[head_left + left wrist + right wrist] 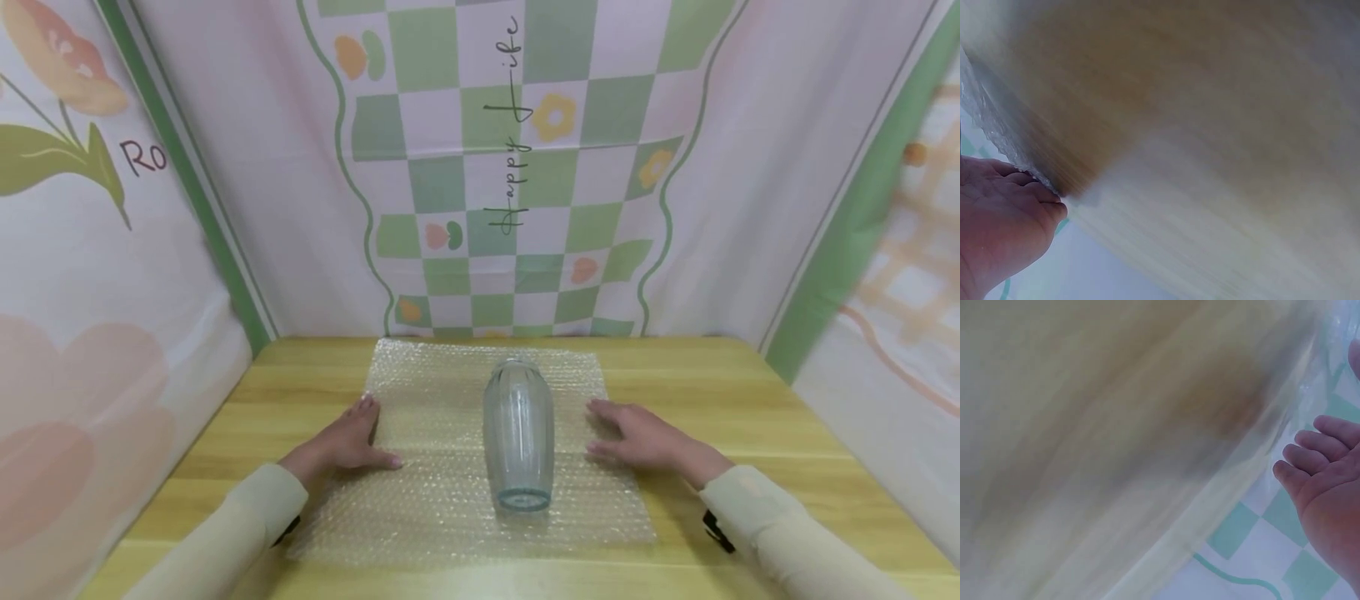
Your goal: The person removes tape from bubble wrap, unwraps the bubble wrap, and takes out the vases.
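Note:
A clear ribbed glass vase (pixel 519 433) lies on its side on a sheet of bubble wrap (pixel 435 500), its base toward me and its mouth toward the back. At the sheet's left edge is my left hand (pixel 341 437), thumb and fingers spread and holding nothing; in the left wrist view its fingers are beside the wrap's edge. My right hand (pixel 645 435) hovers by the right edge of the wrap, thumb apart from the fingers. The right wrist view shows that palm (pixel 1335 506) bare, with the fingers loosely extended.
A wooden table (pixel 720 383) carries the wrap and the vase. Behind it hangs a checked green-and-white cloth (pixel 495 283). Printed cloths also hang at the left (pixel 112 333) and the right (pixel 900 333).

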The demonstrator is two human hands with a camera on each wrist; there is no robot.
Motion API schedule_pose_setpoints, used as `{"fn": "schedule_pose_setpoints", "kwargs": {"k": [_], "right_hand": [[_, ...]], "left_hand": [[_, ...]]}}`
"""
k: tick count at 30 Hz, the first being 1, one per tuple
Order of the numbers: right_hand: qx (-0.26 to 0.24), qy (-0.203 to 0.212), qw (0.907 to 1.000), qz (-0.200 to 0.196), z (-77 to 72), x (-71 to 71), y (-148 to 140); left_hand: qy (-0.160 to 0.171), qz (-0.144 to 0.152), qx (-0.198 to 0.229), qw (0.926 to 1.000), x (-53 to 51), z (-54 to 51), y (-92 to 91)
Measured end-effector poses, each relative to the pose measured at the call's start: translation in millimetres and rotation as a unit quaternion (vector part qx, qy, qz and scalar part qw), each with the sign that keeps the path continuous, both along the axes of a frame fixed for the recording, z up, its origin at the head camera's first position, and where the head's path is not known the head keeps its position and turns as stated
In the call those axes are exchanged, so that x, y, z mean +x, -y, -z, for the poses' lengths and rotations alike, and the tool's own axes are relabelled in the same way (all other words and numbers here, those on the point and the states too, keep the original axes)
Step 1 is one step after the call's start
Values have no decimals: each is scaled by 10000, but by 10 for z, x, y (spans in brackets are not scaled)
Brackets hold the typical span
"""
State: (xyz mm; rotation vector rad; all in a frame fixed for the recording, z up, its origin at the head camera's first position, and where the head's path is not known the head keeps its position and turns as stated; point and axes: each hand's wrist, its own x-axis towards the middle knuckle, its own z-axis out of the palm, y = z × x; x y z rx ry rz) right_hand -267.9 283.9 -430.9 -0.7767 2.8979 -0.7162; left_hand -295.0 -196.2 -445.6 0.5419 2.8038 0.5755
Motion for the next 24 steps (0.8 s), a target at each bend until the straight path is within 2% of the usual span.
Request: {"fn": "schedule_pose_setpoints", "kwargs": {"k": [12,17,24], "right_hand": [[-333,-180,9984,421,-232,-73,204],[-666,108,9963,528,-348,-107,329],[-1210,598,9864,935,-479,-152,536]], "left_hand": [[22,-15,-89,10000,-11,-7,3],[17,-18,-52,10000,-3,-6,4],[50,-16,-66,10000,25,-34,-15]]}}
